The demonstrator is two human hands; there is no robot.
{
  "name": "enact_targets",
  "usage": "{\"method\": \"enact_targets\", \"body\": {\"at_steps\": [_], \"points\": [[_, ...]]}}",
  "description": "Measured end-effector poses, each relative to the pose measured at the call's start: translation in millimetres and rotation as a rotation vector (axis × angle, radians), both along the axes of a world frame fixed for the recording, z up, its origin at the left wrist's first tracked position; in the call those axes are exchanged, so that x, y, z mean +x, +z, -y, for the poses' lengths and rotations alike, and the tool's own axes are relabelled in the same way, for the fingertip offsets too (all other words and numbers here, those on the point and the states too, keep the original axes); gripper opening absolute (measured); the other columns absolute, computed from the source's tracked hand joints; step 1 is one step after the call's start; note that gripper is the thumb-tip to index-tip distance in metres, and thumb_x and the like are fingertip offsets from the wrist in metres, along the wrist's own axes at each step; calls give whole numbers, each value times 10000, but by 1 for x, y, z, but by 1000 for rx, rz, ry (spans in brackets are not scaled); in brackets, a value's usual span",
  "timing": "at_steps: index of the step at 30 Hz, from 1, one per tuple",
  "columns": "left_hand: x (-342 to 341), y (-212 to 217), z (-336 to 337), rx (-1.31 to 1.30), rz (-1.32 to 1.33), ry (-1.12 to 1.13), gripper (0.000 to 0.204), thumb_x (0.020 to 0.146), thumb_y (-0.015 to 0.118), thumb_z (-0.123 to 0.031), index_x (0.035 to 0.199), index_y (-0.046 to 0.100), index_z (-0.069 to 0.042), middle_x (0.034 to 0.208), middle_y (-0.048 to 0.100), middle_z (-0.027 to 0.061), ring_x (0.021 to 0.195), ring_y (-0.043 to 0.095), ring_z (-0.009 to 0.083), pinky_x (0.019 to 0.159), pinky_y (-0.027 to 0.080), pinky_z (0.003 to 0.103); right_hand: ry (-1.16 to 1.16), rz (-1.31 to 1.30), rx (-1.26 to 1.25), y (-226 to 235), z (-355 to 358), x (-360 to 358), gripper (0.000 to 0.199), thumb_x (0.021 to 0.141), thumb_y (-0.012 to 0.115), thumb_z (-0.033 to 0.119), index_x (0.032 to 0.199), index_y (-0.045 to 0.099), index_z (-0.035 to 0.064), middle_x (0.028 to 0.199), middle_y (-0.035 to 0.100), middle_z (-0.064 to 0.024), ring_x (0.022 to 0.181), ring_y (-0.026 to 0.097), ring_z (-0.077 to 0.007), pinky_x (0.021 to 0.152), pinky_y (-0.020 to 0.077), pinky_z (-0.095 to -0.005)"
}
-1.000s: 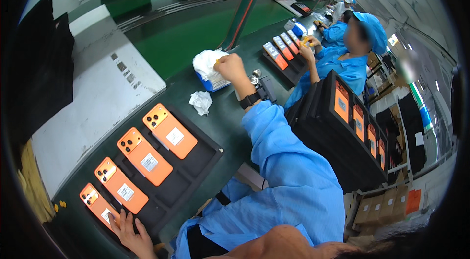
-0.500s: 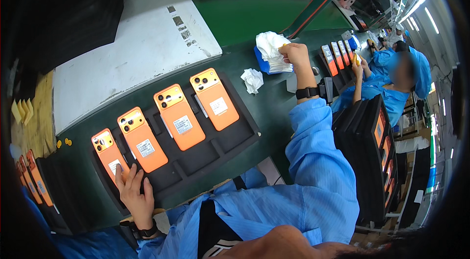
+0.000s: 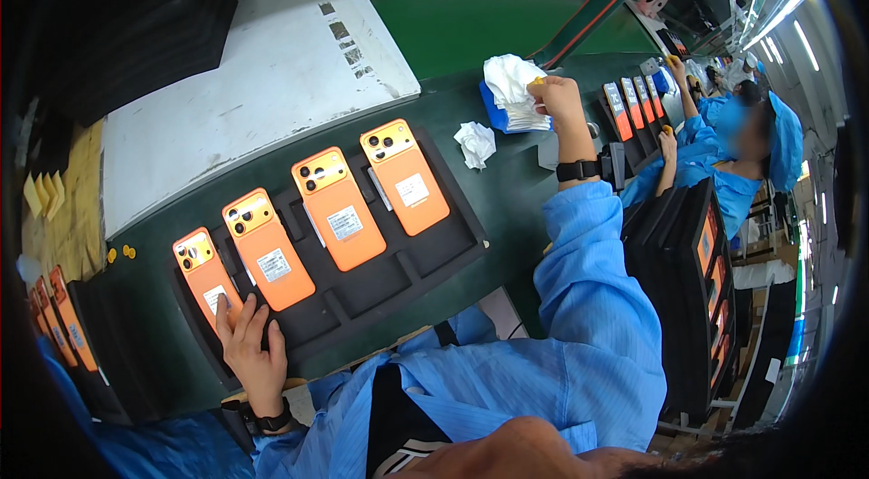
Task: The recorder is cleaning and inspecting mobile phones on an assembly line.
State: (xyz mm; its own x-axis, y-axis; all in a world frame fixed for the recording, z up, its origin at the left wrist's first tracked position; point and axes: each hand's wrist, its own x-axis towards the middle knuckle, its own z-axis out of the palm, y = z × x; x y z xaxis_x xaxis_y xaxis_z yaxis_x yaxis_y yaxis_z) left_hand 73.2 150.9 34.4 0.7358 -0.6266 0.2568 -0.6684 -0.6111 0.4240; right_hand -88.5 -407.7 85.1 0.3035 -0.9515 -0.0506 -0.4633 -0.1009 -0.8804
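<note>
Head view: the left hand [image 3: 253, 348], fingers spread loosely, rests on the leftmost orange phone [image 3: 205, 275] of four in a black tray [image 3: 385, 295]. The right hand [image 3: 563, 108] reaches white wipes [image 3: 511, 78] in a blue box [image 3: 494, 113]; I cannot tell whether it grips one.

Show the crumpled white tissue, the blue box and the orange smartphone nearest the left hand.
Crumpled white tissue [image 3: 475, 145], head view: its middle.
Blue box [image 3: 495, 115], head view: side wall.
Orange smartphone [image 3: 205, 277], head view: back above label.
</note>
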Motion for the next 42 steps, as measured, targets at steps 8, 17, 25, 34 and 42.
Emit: {"method": "enact_targets", "body": {"at_steps": [8,17,25,34,42], "points": [[-1,1,2,-2,1,9,207,810,672,-68,1003,724,-13,1212,679,109,1362,417,421,1093,385,500,12,153,-266,-7,12,3,200,889,656,133,919,670,-64,774,631,-39,713,562,-96,654,447,-283],[-5,1,-3,-34,-1,12,205,811,677,-76,1000,728,-17,1210,680,106,1352,431,412,1073,407,491,9,532,-64,17,10,5,205,1002,514,155,1031,585,-35,849,618,-55,708,626,-126,612,525,-286],[-13,6,5,-418,-184,-58,213,906,623,-36,1100,699,6,1165,689,161,1212,588,348,1010,461,428,539,766,463,66,-110,15,210,1017,451,108,1161,511,-33,1064,639,-133,939,696,-249,808,599,-389],[-42,15,108,-966,-1724,-296,520,1031,520,-215,1476,350,-6,1320,556,144,1210,571,229,1006,484,387,899,556,987,19,-241,40,197,1013,499,124,1149,526,-17,988,668,-95,849,691,-151,740,585,-281],[-27,-7,107,-802,-1205,-194,373,906,605,53,1275,550,50,1179,645,108,1040,629,144,879,524,272,890,551,959,-46,-249,37,215,1010,544,160,1135,545,-14,995,669,-89,842,679,-140,688,550,-246]]}}
